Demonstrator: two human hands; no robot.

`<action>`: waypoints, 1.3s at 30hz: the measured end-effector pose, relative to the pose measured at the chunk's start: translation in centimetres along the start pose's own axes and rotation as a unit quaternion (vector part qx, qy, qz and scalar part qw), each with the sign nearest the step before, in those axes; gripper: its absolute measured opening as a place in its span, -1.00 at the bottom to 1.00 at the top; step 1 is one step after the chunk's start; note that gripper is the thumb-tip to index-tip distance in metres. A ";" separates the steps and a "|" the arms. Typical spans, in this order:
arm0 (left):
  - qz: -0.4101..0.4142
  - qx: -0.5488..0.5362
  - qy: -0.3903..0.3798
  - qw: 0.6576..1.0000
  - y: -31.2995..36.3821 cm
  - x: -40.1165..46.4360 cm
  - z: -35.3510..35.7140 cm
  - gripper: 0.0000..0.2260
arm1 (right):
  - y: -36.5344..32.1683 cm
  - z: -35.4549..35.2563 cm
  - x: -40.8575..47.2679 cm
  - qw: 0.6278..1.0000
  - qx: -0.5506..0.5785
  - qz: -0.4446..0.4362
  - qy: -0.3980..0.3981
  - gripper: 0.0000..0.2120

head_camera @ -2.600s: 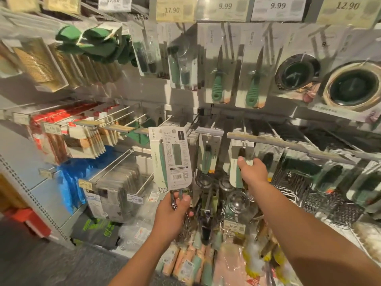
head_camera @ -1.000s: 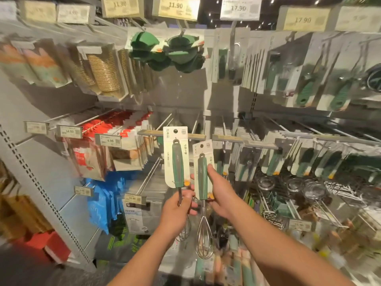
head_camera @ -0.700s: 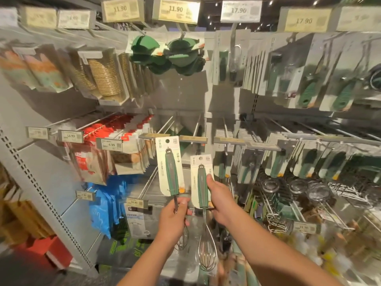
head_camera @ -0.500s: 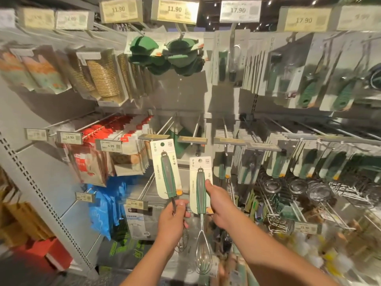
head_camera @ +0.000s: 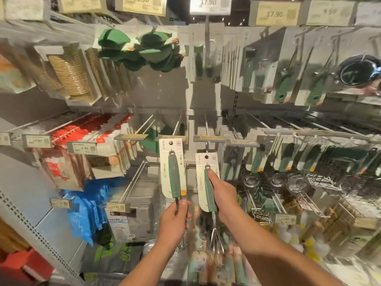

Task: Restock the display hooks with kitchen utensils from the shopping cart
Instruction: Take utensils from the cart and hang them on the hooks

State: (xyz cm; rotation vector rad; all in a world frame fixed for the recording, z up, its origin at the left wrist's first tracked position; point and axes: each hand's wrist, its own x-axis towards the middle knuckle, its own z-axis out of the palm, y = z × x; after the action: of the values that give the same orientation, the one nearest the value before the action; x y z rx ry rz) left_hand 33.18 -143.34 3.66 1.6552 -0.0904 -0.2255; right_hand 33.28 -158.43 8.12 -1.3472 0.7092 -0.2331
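— Below the middle hook row, toward six o'clock, what are the hands holding?

— The left hand point(head_camera: 174, 220) is pinching the thin metal stem of a carded whisk point(head_camera: 173, 169) just under its green handle, thumb and fingers curling round it. The card is standing upright, its top hole sitting level with the tag at the front of an empty hook point(head_camera: 177, 129); whether the hole is threading onto it, I cannot tell.

— And the other?

— The right hand point(head_camera: 223, 198) is gripping the green handle of a second carded whisk point(head_camera: 206, 168), thumb lying straight up along the handle, the other fingers wrapping behind the card and hiding there. That card is sitting just beside the first, at its three o'clock and slightly lower.

— Are the wire heads showing?

— Partly. The right one's wires point(head_camera: 216, 240) are hanging below the wrist, blurring; the left one's are mostly hiding behind the left hand.

— Anything else worth noting?

— At twelve o'clock green silicone pieces point(head_camera: 142, 52) are hanging; at nine o'clock red-topped packets point(head_camera: 86, 137) are crowding their hooks. At three o'clock green-handled tools point(head_camera: 284, 159) are hanging in rows, smearing toward the edge. Price tags point(head_camera: 210, 5) along the top are getting cut off by the frame.
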 end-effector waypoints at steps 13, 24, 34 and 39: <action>0.004 0.015 0.035 0.999 0.4 0.8 1.3 -0.73 | -1.0 -0.1 4.0 1.000 -0.031 0.003 -0.002 -0.32; 0.002 0.032 0.040 0.999 -0.1 1.0 1.1 -0.68 | -2.1 0.4 7.4 0.990 -0.081 0.089 -0.067 -0.12; -0.017 0.012 0.033 0.999 -1.3 0.5 1.8 -0.63 | -1.6 0.5 5.6 0.977 -0.089 0.100 -0.164 -0.70; -0.016 0.047 0.000 0.999 -1.7 -0.4 2.5 -0.64 | -2.4 2.0 4.0 0.967 -0.103 0.021 -0.231 -0.46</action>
State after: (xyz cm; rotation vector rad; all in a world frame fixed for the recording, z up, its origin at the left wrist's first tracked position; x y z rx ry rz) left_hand 32.20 -145.53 1.76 1.7513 -0.0746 -0.2481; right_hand 38.17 -159.53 9.14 -1.5120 0.3734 0.1931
